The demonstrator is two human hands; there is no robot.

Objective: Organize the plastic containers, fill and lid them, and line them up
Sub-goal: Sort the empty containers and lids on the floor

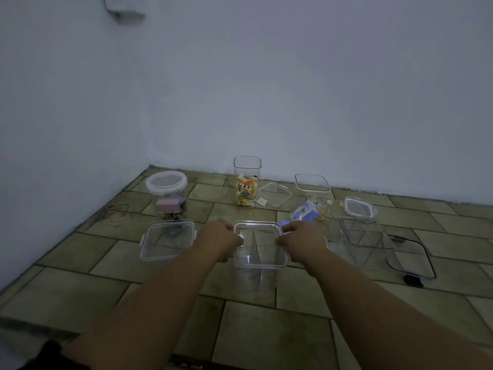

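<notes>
Container (pixel 258 245), clear, square, upright on floor (pixel 266 329) between both hands, left hand (pixel 223 239) pinching its left rim, right hand (pixel 302 240) its right, equally near.

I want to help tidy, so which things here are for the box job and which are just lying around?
For the job: clear box gripped by the left hand and right hand; lidded round jar; tall snack jar; loose square lid; snack packets; empty box on the left; dark-rimmed lid.
Just lying about: white wall fixture; small black thing by the dark-rimmed lid.
</notes>
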